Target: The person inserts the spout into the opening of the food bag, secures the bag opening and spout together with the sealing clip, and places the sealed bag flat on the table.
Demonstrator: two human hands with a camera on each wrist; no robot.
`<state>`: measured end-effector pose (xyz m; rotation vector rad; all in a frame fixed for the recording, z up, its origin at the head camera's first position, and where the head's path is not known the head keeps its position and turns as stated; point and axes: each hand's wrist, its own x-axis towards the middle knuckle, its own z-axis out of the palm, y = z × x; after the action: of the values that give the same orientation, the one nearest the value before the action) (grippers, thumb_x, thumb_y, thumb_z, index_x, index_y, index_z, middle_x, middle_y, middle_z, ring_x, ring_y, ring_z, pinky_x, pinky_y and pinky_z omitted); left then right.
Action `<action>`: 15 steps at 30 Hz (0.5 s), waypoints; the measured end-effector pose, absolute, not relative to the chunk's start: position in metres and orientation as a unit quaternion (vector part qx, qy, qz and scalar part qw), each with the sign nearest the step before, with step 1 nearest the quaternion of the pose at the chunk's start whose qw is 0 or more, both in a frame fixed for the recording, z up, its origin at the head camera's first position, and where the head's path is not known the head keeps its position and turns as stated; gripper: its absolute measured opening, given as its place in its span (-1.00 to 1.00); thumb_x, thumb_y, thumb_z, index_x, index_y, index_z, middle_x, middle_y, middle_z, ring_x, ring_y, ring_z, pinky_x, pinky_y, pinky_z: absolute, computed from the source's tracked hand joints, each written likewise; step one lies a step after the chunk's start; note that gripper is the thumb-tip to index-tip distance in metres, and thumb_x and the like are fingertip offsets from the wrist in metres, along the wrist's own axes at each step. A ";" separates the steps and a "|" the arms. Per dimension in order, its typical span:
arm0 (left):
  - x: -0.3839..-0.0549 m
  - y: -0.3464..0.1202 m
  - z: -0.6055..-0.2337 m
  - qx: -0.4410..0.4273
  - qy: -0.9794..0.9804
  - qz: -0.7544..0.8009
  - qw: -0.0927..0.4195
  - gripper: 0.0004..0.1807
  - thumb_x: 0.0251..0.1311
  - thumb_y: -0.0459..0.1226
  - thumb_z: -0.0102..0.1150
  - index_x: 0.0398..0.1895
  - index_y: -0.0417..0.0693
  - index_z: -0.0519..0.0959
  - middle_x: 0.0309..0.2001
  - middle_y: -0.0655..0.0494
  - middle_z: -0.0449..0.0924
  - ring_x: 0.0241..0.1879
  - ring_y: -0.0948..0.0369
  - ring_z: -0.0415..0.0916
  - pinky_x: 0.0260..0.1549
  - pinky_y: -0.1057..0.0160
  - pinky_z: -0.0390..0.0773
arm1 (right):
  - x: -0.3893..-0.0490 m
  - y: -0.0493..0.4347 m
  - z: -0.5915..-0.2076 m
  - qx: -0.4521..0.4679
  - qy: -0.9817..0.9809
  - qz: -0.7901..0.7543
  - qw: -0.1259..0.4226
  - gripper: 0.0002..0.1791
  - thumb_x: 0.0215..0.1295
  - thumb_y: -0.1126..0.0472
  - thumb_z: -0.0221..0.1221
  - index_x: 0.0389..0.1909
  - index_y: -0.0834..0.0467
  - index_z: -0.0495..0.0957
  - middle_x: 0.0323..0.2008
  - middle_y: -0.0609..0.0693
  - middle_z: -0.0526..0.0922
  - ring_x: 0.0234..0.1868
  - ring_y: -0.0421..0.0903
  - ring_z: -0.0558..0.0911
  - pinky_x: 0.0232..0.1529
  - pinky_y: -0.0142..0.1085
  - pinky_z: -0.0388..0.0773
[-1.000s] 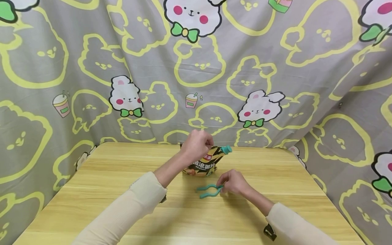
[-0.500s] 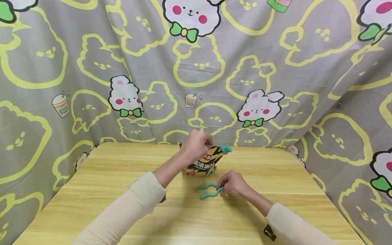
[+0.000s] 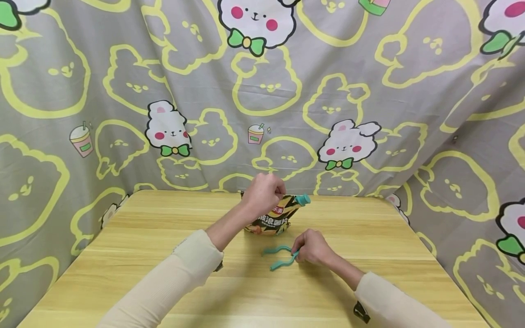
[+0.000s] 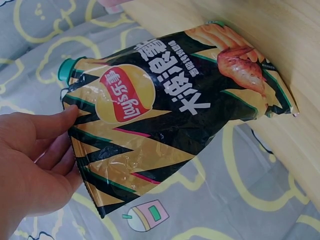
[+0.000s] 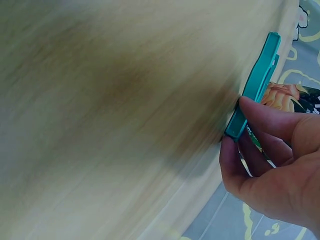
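Pale wooden table, and my left grip pinches the black-and-gold foil bag, best held taut, my right grip holding the forked teal plastic clip.

Chip bag; teal cap at corner

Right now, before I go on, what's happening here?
A person's left hand pinches the top edge of a Lay's chip bag standing on the wooden table, with a teal cap-like piece at one upper corner. The right hand holds a spread teal clip by its joined end, in front of the bag and not touching it.
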<state>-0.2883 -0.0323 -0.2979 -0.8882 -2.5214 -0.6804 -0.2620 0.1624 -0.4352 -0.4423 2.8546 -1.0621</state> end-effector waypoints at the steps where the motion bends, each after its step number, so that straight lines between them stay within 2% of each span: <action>1: -0.288 -0.032 -0.298 -0.317 -0.897 -0.243 0.191 -0.61 0.06 -0.65 0.04 -0.53 -0.05 0.75 -0.46 0.14 0.73 -0.53 0.33 0.48 -0.43 0.40 0.50 | -0.262 0.163 -0.435 -0.144 0.927 -0.344 0.031 -0.73 -0.30 0.57 0.31 -0.65 0.12 0.74 -0.59 -0.11 0.74 -0.47 -0.19 0.52 -0.46 -0.38 0.45; 9: -0.289 -0.032 -0.299 -0.322 -0.895 -0.244 0.191 -0.62 0.07 -0.65 0.03 -0.48 -0.11 0.77 -0.44 0.11 0.74 -0.52 0.32 0.53 -0.43 0.38 0.55 | -0.262 0.163 -0.433 -0.142 0.927 -0.347 0.026 -0.75 -0.34 0.57 0.31 -0.67 0.15 0.71 -0.65 -0.10 0.70 -0.51 -0.19 0.51 -0.45 -0.37 0.46; 15: -0.289 -0.031 -0.298 -0.319 -0.896 -0.244 0.190 -0.63 0.07 -0.64 0.05 -0.48 -0.11 0.78 -0.43 0.09 0.76 -0.48 0.29 0.60 -0.39 0.33 0.62 | -0.261 0.164 -0.429 -0.129 0.925 -0.356 0.034 -0.75 -0.30 0.58 0.33 -0.66 0.16 0.70 -0.62 -0.05 0.70 -0.53 -0.17 0.52 -0.47 -0.35 0.47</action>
<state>-0.2890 -0.0314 -0.2981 -0.8977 -2.5174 -0.6861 -0.2606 0.1641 -0.4288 -0.3980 2.8446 -1.0942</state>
